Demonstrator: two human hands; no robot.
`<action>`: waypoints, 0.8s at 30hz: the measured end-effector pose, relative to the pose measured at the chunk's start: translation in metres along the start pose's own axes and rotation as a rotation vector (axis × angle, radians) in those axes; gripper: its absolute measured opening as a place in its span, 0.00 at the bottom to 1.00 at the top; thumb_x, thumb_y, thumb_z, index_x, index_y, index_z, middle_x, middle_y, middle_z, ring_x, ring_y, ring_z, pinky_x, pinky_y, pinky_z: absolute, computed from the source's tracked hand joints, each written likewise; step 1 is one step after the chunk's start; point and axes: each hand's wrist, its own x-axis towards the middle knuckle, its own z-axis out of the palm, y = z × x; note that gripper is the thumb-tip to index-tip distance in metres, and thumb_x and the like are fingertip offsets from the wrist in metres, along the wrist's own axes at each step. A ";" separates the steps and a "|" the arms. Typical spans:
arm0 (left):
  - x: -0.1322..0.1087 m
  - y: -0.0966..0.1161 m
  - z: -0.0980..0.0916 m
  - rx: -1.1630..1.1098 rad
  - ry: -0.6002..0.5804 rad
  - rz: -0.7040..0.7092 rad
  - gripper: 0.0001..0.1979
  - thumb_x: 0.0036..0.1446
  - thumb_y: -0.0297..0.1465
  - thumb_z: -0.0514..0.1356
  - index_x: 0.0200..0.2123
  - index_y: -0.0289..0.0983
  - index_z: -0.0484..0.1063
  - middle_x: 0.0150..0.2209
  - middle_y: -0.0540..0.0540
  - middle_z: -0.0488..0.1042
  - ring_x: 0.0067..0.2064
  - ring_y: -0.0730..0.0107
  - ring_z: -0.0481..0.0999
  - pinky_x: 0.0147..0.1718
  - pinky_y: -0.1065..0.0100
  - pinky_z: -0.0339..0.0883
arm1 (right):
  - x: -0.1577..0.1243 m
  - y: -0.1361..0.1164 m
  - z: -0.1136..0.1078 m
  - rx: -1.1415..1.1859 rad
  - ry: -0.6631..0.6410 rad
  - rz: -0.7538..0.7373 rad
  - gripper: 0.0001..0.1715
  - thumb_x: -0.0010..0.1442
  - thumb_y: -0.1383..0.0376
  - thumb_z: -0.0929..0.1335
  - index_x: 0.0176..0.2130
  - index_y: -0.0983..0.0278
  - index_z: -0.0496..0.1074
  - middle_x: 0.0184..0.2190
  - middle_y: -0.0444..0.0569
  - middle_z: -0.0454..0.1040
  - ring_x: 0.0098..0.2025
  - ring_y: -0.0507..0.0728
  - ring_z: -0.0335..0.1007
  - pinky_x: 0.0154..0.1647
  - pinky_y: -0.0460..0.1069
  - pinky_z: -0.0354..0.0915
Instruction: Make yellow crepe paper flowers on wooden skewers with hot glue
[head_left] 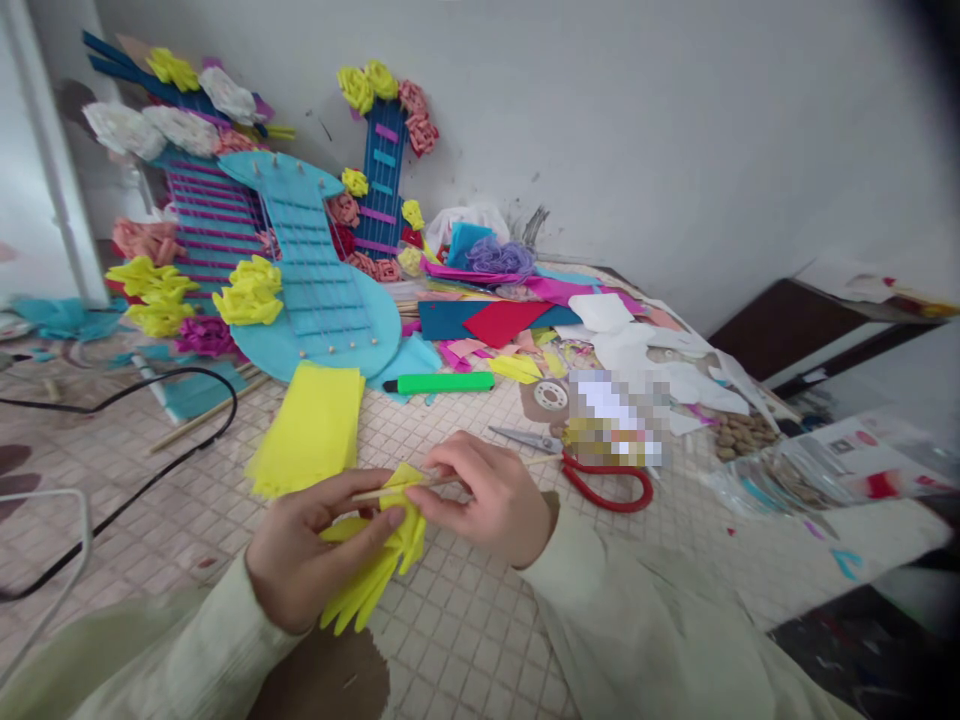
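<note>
My left hand (304,545) is closed on a yellow paper strip (364,590) with petal-like fringes hanging below the fingers. A thin wooden stick (541,460) runs across the top of this strip, passing through both hands. My right hand (495,495) pinches the stick, and the upper end of the yellow paper lies against it beside the fingertips. Just beyond my left hand lies a stack of yellow paper sheets (311,425). Scissors with red handles (611,495) rest to the right of my right hand, partly behind a blurred patch.
A light-blue guitar shape (315,290) and other paper-flowered ones lean against the wall. A green marker (446,383) lies on the tiled-pattern table. Coloured paper scraps (510,325) and purple yarn (499,257) are piled at the back. A black cable (229,390) curves at left.
</note>
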 end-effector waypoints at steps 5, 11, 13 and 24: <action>0.001 -0.002 -0.001 0.040 0.021 0.040 0.11 0.38 0.36 0.63 0.29 0.40 0.74 0.28 0.48 0.78 0.29 0.66 0.76 0.22 0.72 0.71 | 0.001 -0.004 -0.001 0.027 0.009 0.042 0.08 0.55 0.62 0.65 0.34 0.65 0.64 0.25 0.45 0.68 0.28 0.50 0.66 0.25 0.43 0.63; 0.003 -0.005 -0.002 0.066 0.032 0.111 0.06 0.41 0.35 0.62 0.26 0.41 0.75 0.27 0.49 0.78 0.30 0.66 0.76 0.28 0.70 0.72 | 0.001 -0.004 -0.002 0.151 -0.041 0.102 0.09 0.55 0.62 0.65 0.34 0.65 0.65 0.27 0.45 0.66 0.29 0.50 0.64 0.29 0.44 0.64; 0.004 -0.006 -0.003 0.106 0.046 0.139 0.06 0.42 0.35 0.62 0.26 0.41 0.75 0.27 0.49 0.78 0.30 0.66 0.76 0.30 0.69 0.72 | 0.000 -0.002 -0.002 0.179 -0.070 0.104 0.09 0.56 0.62 0.65 0.36 0.66 0.65 0.27 0.45 0.66 0.29 0.49 0.64 0.30 0.44 0.63; 0.005 -0.006 -0.005 0.136 0.050 0.119 0.09 0.40 0.37 0.63 0.27 0.41 0.74 0.29 0.49 0.78 0.32 0.64 0.76 0.19 0.75 0.69 | -0.001 -0.002 -0.001 0.162 -0.081 0.199 0.15 0.52 0.63 0.68 0.40 0.65 0.65 0.27 0.44 0.70 0.31 0.51 0.66 0.34 0.47 0.64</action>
